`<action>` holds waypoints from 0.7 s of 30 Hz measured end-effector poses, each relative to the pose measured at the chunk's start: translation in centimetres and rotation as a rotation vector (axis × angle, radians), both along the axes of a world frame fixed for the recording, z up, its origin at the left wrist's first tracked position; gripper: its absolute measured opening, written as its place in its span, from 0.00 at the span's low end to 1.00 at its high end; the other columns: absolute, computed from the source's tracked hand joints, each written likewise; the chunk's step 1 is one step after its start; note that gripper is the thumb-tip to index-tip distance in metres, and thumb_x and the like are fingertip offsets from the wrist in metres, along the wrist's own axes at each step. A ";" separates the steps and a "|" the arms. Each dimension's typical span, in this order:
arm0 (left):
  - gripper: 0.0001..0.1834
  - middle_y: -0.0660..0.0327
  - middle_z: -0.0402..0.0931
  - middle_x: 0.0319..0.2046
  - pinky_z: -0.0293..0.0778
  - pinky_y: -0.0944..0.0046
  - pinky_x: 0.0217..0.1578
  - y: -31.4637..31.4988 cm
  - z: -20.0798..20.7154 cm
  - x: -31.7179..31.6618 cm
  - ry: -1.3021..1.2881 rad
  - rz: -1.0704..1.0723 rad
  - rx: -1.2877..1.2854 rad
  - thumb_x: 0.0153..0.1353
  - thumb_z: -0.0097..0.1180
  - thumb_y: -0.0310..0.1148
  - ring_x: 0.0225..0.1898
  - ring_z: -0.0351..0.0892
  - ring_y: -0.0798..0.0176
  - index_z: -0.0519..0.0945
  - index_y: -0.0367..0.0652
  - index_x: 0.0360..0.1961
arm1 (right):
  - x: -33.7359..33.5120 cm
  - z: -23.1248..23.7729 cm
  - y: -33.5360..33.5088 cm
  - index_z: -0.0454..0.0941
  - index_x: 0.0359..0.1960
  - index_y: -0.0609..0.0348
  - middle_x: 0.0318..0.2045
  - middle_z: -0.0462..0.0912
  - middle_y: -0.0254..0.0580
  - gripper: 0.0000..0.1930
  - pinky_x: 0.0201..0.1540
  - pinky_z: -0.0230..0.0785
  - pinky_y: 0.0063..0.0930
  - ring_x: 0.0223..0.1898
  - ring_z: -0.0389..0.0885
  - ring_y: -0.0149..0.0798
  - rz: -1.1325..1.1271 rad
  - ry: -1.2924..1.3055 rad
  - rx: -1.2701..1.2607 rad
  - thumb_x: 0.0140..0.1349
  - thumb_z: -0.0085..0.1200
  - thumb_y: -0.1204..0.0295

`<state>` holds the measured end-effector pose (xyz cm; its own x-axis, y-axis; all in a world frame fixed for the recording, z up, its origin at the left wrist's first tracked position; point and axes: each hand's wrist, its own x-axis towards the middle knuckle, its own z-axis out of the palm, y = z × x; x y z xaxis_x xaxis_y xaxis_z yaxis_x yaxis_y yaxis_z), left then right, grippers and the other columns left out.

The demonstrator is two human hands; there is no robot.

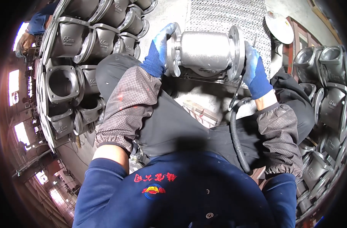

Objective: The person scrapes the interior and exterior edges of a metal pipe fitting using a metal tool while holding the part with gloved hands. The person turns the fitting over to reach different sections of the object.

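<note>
A grey cast-metal valve body point(206, 48) with a round flange at each end lies sideways in front of me, over the near edge of a metal grating point(226, 15). My left hand point(158, 49), in a blue and white glove, is closed on its left flange, with the fingers partly hidden behind the rim. On the opposite end, my right hand point(254, 70), gloved the same way, grips the right flange. Its fingertips are mostly hidden behind the flange. Checked sleeve covers are on both my forearms.
Similar valve bodies are stacked high at left point(69, 40) and at right point(331, 104). A dark corrugated hose point(236, 140) hangs over my right thigh. A pale round disc point(279, 27) stands beside the grating. Another person's hand point(27, 40) shows at the far left.
</note>
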<state>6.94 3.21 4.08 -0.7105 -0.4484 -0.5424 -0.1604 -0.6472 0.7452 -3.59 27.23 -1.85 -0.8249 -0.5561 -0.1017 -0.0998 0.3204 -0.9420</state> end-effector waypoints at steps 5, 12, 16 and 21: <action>0.13 0.59 0.76 0.34 0.76 0.61 0.38 1.6 0.9 1.2 -0.070 0.115 -0.009 0.60 0.50 0.38 0.36 0.76 0.61 0.76 0.39 0.38 | 2.5 -1.0 -1.6 0.78 0.40 0.63 0.27 0.80 0.36 0.21 0.30 0.69 0.21 0.26 0.77 0.28 -0.499 -0.441 -0.326 0.66 0.43 0.55; 0.19 0.55 0.76 0.40 0.78 0.58 0.38 0.5 0.4 0.4 0.238 -0.125 0.014 0.62 0.50 0.42 0.37 0.78 0.61 0.74 0.38 0.47 | 1.4 1.7 -1.0 0.68 0.54 0.60 0.41 0.79 0.41 0.19 0.39 0.73 0.26 0.38 0.78 0.33 -0.330 -0.505 -0.417 0.68 0.38 0.63; 0.19 0.51 0.73 0.48 0.72 0.59 0.50 1.6 2.6 0.3 0.395 -0.215 -0.511 0.64 0.47 0.35 0.48 0.75 0.57 0.70 0.34 0.52 | 0.4 3.2 -0.5 0.66 0.56 0.61 0.48 0.76 0.43 0.20 0.48 0.74 0.32 0.46 0.77 0.38 -0.398 -0.867 -0.618 0.68 0.37 0.63; 0.25 0.47 0.69 0.53 0.66 0.60 0.56 -0.6 1.8 0.4 0.578 -0.475 -1.422 0.54 0.52 0.14 0.55 0.71 0.53 0.66 0.32 0.55 | -0.9 2.5 -1.2 0.69 0.52 0.61 0.44 0.78 0.42 0.17 0.43 0.73 0.26 0.42 0.78 0.35 -0.364 -0.892 -0.623 0.69 0.33 0.66</action>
<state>7.33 2.66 5.84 -0.8774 -0.0201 0.4792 0.3676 0.6135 0.6989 -4.46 26.04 0.69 -0.7198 -0.4579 -0.5218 0.6859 -0.3535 -0.6361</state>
